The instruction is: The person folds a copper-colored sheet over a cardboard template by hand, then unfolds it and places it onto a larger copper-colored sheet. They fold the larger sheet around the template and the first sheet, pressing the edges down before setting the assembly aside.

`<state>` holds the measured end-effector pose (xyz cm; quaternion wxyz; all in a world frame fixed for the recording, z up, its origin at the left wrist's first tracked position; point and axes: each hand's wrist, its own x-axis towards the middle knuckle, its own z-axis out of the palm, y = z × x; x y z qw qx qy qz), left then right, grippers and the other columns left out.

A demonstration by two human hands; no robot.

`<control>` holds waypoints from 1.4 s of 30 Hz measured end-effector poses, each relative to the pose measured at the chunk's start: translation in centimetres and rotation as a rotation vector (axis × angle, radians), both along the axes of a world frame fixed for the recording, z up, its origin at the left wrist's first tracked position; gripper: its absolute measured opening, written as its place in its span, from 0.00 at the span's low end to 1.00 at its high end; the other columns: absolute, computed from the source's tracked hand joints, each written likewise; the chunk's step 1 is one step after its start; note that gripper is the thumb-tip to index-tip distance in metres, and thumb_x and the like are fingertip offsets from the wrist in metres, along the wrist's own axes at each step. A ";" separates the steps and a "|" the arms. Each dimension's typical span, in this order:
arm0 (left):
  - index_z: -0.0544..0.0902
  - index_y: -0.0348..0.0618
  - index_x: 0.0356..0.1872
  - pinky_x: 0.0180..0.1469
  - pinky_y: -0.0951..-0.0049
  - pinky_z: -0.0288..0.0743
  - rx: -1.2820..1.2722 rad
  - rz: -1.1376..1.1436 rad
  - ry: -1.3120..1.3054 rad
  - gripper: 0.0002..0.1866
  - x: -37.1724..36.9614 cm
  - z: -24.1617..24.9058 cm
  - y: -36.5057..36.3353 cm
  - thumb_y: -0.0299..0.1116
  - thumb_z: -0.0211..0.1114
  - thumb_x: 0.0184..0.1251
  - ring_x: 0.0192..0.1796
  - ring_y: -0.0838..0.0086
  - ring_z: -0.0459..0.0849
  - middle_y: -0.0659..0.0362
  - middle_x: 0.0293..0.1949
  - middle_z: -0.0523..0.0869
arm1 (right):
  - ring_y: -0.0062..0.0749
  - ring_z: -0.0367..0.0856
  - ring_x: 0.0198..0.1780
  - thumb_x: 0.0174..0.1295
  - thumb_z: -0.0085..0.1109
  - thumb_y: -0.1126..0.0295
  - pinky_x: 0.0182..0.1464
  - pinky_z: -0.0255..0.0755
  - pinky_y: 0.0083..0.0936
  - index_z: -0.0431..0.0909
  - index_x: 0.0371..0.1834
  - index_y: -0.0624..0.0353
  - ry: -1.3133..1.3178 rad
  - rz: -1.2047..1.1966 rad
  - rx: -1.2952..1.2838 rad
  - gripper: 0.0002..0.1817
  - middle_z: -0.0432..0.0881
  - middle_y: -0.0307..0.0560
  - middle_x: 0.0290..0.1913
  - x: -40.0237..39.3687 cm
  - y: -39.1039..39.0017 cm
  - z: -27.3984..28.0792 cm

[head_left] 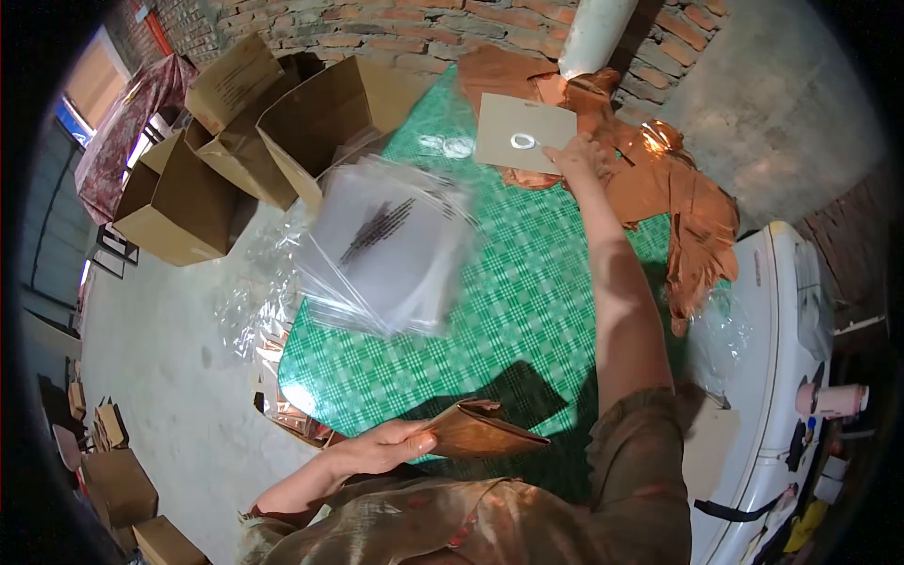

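My left hand (391, 444) is closed on the edge of a folded copper-coloured shiny piece (485, 433), low in front of my body. At the far side of the table, my right hand (584, 158) reaches to the right edge of a flat beige card (504, 127), its fingers apart. A small white ring (523, 141) lies on that card. Crumpled copper-coloured sheets (650, 179) spread under and beside my right hand. Whether my right fingertips press on the card or on the sheets is hard to make out.
A stack of clear plastic bags (386, 250) lies on the green checked tablecloth (527, 282). Small white rings (457, 148) are behind it. Open cardboard boxes (320, 122) stand at the left. A white pipe (595, 38) rises at the back. A white appliance (753, 311) is at right.
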<state>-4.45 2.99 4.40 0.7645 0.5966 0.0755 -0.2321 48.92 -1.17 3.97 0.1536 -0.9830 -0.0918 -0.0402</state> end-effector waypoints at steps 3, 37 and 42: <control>0.79 0.40 0.52 0.47 0.75 0.68 -0.031 0.074 -0.002 0.24 0.0 -0.4 0.3 0.55 0.55 0.90 0.42 0.81 0.67 0.70 0.39 0.71 | 0.57 0.76 0.77 0.53 0.81 0.41 0.77 0.69 0.56 0.74 0.74 0.68 0.113 0.059 0.063 0.52 0.80 0.62 0.74 3.7 0.4 -2.1; 0.86 0.50 0.60 0.28 0.88 0.64 -0.077 0.413 0.296 0.22 -3.5 2.6 -0.8 0.55 0.68 0.82 0.29 0.93 0.76 0.75 0.39 0.86 | 0.17 0.72 0.27 0.68 0.73 0.65 0.28 0.65 0.23 0.79 0.46 0.56 0.470 0.255 0.774 0.13 0.76 0.32 0.31 -15.2 -27.9 -5.4; 0.82 0.35 0.65 0.40 0.79 0.88 -0.189 0.166 0.252 0.24 0.2 1.3 0.0 0.45 0.68 0.83 0.42 0.81 0.91 0.61 0.49 0.92 | 0.36 0.82 0.40 0.66 0.73 0.69 0.45 0.76 0.33 0.78 0.50 0.62 0.135 0.389 0.586 0.16 0.80 0.45 0.38 -21.4 -30.9 -6.9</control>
